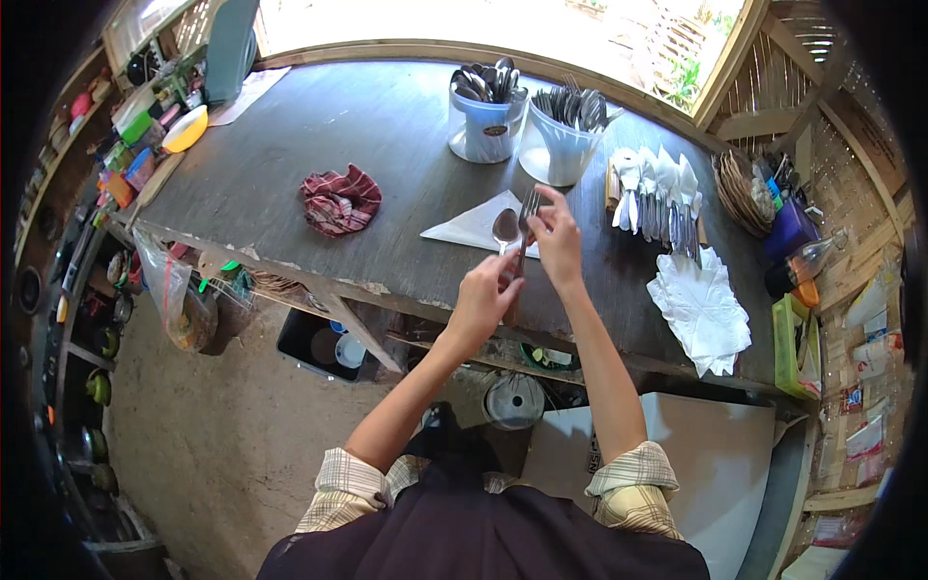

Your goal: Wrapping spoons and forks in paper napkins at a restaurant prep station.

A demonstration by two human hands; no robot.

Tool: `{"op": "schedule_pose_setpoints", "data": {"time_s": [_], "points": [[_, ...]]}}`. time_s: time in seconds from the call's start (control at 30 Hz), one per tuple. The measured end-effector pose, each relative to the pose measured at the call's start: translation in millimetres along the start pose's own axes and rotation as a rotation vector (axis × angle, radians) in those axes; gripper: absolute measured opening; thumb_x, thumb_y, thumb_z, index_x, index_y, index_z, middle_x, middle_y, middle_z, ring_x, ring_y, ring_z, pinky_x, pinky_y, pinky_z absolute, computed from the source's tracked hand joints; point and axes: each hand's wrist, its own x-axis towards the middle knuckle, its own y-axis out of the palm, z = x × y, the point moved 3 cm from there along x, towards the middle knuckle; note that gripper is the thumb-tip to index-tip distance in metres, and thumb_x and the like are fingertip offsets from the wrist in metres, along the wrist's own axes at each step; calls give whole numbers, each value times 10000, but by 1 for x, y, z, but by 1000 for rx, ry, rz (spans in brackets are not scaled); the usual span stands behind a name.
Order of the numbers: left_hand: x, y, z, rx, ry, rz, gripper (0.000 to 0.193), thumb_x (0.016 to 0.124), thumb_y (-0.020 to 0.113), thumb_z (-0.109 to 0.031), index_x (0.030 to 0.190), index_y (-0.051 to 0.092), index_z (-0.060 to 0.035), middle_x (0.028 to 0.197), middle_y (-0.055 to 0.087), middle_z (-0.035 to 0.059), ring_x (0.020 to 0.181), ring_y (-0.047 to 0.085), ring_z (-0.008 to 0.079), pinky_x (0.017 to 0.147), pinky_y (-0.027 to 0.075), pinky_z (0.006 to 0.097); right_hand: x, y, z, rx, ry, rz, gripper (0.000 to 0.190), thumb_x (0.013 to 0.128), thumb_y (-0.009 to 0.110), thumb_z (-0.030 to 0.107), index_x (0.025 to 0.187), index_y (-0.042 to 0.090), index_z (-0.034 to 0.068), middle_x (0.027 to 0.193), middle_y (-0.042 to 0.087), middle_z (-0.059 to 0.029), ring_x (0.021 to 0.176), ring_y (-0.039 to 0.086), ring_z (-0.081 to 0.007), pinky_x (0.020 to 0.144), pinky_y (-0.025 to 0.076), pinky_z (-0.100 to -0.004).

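Observation:
My left hand (482, 290) grips the handle of a metal spoon (505, 226), whose bowl points away from me. In my right hand (557, 243), the fingers pinch a metal fork (530, 206) close beside the spoon, tines up. The fork's handle runs down towards my left fingers, which partly hide it. Beneath both utensils, a white paper napkin (460, 224) folded into a triangle lies on the dark wooden table (406, 268). To the right, several napkin-wrapped cutlery sets (656, 192) lie in a row. A stack of white napkins (699, 312) lies nearer me.
Behind my hands stand a plastic tub of spoons (486, 130) and a plastic tub of forks (562, 148). A crumpled red checked cloth (341, 200) lies left. A yellow bowl (185, 129) sits at the far left. A green plastic basket (790, 348) is at the right edge.

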Motion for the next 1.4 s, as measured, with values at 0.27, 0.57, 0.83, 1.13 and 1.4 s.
{"op": "schedule_pose_setpoints", "data": {"time_s": [0.27,0.57,0.83,1.13,1.4], "points": [[-24,-11,21,142,-50,-84,313,811,619,-77,1118,596,-19,913,622,142,754,628,241,678,494,321,-13,20,-8,14,169,60,437,785,596,-34,1197,515,89,764,622,-84,578,604,-123,492,489,-252],[-14,-14,23,199,-58,-39,379,781,662,-95,1140,582,-2,966,616,149,744,631,237,695,497,331,-1,43,-21,-129,130,21,407,759,612,-33,1145,513,46,716,640,-100,614,621,-160,584,495,-293],[-17,-12,30,287,5,-36,431,738,684,-65,1150,576,-1,967,599,134,727,627,222,695,497,339,-2,46,-40,-300,97,-13,473,660,695,-47,1095,525,32,951,519,-129,861,548,-230,732,480,-335],[-15,-7,24,386,40,4,399,741,674,-59,1130,594,-22,1014,568,134,764,618,254,736,483,366,-1,13,-38,-303,116,-72,402,683,727,51,1045,553,29,1028,514,-148,904,538,-272,804,455,-375],[-15,-11,26,357,-64,91,386,754,661,-68,1128,579,-18,1007,528,148,919,556,308,780,473,390,-23,-41,-28,-806,334,174,461,755,704,321,1056,541,13,1089,538,-194,1037,506,-360,882,410,-445]]}}
